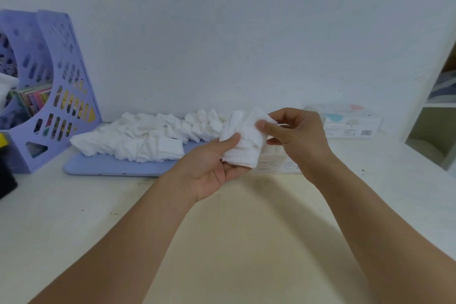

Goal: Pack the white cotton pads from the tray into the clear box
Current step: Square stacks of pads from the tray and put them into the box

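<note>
Near the middle of the frame, a small stack of white cotton pads (243, 148) held up above the tabletop between both hands. Left hand (212, 168) palm-up beneath the stack, thumb pressed on its front face, fingers curled round behind it. Right hand (294, 134) at the upper right of the stack, thumb and fingertips pinching the top pad's corner.

Left of centre, a large heap of loose cotton pads (145, 137) spread over a flat lilac tray (106, 168), running in a ragged row from the tray's left end toward the hands. Tray lying on the pale tabletop (222, 242), its right end hidden behind the left hand.

Just behind and below the hands, a clear box (274, 164) with small printed text on its side, mostly covered by the stack and the right wrist; contents not readable. Farther right against the wall, a clear lid or second clear container (350, 122) with pink and pale blue markings, blurred.

Upper left of the frame: a lilac perforated magazine file (61, 91) holding coloured booklets. Far left edge: a black object with a yellow top (6, 170). Right edge: a white shelf unit (434, 116) with open compartments. Behind everything, a plain pale wall (234, 32).
</note>
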The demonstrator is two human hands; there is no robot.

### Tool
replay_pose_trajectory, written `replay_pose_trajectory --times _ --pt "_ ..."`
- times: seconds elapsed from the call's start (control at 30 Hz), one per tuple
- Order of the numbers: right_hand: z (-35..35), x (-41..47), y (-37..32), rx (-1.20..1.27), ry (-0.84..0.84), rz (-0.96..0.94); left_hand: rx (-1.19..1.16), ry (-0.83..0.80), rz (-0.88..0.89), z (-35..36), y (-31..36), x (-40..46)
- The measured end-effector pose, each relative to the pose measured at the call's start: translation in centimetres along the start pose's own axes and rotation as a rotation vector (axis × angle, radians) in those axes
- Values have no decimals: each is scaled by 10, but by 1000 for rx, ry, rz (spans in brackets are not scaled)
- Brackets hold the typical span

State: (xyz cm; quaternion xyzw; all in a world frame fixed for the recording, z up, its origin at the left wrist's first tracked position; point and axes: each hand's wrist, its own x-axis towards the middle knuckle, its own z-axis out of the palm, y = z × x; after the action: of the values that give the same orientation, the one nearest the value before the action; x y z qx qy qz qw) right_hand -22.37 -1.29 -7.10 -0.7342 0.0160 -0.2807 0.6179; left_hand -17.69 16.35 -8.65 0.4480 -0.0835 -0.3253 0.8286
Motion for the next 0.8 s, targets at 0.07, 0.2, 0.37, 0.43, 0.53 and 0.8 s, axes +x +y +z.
replay_pose_trajectory --times 0.07,0.2,0.37,0.43,0.53,0.8 --pt "-7 3 -3 41 148 -34 4 25 31 0 0 2" --pt "-22 5 -11 418 10 104 61 76 126 -2 0 4" --pt "-14 1 -5 209 -274 108 264 35 193 1 -4 2" --pt "-10 0 -3 157 -216 63 330 6 212 3 -6 1" --pt "-8 1 0 99 -142 2 350 -20 208 4 -9 1" --pt "-11 3 3 27 -170 -8 418 -30 208 4 -8 -1"
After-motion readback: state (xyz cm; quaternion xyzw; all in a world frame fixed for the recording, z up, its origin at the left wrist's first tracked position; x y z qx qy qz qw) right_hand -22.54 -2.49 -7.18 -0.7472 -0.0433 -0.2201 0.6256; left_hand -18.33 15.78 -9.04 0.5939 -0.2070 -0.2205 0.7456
